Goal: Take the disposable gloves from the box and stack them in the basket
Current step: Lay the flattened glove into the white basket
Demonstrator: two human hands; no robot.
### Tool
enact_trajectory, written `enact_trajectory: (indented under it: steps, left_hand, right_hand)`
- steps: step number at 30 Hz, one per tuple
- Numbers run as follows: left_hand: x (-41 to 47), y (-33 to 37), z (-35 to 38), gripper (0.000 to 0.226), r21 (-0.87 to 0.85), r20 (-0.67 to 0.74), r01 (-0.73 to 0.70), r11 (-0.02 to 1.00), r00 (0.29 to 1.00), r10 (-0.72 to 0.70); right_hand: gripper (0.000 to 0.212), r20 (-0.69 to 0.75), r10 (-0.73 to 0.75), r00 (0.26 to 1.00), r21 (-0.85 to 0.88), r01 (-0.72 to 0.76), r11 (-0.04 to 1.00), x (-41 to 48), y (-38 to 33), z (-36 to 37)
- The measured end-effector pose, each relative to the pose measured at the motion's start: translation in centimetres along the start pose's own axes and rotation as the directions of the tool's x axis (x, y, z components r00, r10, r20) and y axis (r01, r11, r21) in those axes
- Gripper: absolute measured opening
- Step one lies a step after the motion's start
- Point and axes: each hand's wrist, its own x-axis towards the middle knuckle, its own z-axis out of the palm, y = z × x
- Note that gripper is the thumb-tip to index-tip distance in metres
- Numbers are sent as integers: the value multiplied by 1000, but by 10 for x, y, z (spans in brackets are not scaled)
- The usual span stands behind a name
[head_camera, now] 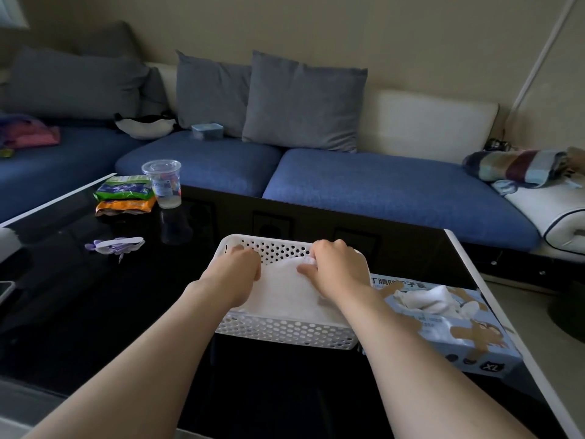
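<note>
1. While the head view is the only one on offer, it shows both forearms reaching forward over a glossy black bench (pixel 95 312) to a white perforated plastic basket (pixel 285 335) near the bench's right end.
2. Inside the basket lies a flat pile of thin white disposable gloves (pixel 285 296), which covers most of the floor and reaches about to the rim on the near side.
3. The left hand (pixel 235 267) is at the pile's far-left edge with its fingers (pixel 250 253) curled downward. Their tips are hidden, so I cannot tell whether they pinch the glove material or only press on it.
4. The right hand (pixel 337 264) is at the far-right edge, and a small fold of white glove shows pinched between its thumb and curled fingers.
5. Just beside the basket on the right lies a light-blue cardboard glove box (pixel 449 340) marked XL, with a bunch of white gloves (pixel 424 297) spilling from its top opening.
6. My judgement is that the task is well under way but not finished. A good pile is already in the basket and its top layer appears to be getting laid flat. The box plainly holds more, though how many is hidden.
7. Farther left on the bench stand a clear lidded plastic cup (pixel 162 182) and green and orange snack packets (pixel 125 198), well apart from the work.
</note>
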Motion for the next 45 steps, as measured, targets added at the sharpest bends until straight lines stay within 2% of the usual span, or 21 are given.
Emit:
enact_trajectory:
  steps: [4,6,9,11,13,15,17,20,22,24,26,28,29,33,34,36,38,40,45]
  left_hand:
    - [-2,2,1,36,65,43,28,998,999,-30]
    - [-4,3,2,36,103,66,26,994,997,-33]
    - [-4,7,3,40,222,30,-42,974,999,36]
    - [-1,10,4,44,241,-2,-122,963,992,126]
    - [1,14,3,41,59,93,-154,986,985,148]
    - [2,17,2,46,-113,251,-117,987,957,143]
    - [2,16,3,65,-111,360,-65,992,927,101]
    - [5,14,6,81,-67,386,-22,998,921,46]
    - [7,14,6,85,-26,391,-16,1000,920,25]
    - [9,15,8,87,4,396,-1,1000,918,-1]
    - [10,14,9,81,28,390,5,1000,920,-16]
    - [10,14,9,69,43,374,7,999,927,-22]
    - [9,15,8,61,45,362,6,999,932,-22]
    - [6,30,-1,39,-15,226,-61,998,972,63]
    - [7,33,-1,31,-38,174,-91,995,980,97]
    - [6,42,-1,18,-86,106,-139,987,983,148]
    - [3,51,0,13,-123,76,-191,974,977,201]
    - [-2,64,3,17,-164,50,-252,954,963,263]
    - [-10,99,9,28,-239,-35,-381,893,922,385]
  right_hand:
    - [27,-97,-30,995,-127,18,992,-2,-1,-1]
    - [15,-61,-105,993,-85,100,991,-2,-2,-6]
    - [51,196,-158,968,63,148,987,-3,-4,-17]
    - [80,400,-114,909,38,108,993,-8,-6,-24]
    - [89,533,-59,844,3,67,998,-11,-4,-30]
    - [82,605,-17,796,-34,47,998,-9,1,-29]
    - [73,635,8,772,-97,69,993,-8,2,-26]
    - [57,635,42,771,-179,94,979,-10,2,-14]
    - [52,615,137,777,-190,-23,982,-10,-3,-11]
    - [61,627,179,759,-166,-94,982,-8,-7,-14]
    - [62,659,149,738,-178,-39,983,-13,-9,-20]
    - [47,672,82,736,-145,22,989,-18,-9,-30]
    - [45,662,53,747,-151,64,986,-21,-7,-34]
    - [70,536,-29,844,-76,82,994,-29,-6,-53]
    - [64,474,-52,879,-70,96,993,-32,-8,-58]
    - [40,294,-88,952,-81,116,990,-36,-8,-61]
    - [20,111,-50,993,-77,59,995,-40,-1,-64]
    - [14,14,30,999,-84,-28,996,-45,14,-69]
    - [18,-19,264,964,-96,-264,960,-62,66,-88]
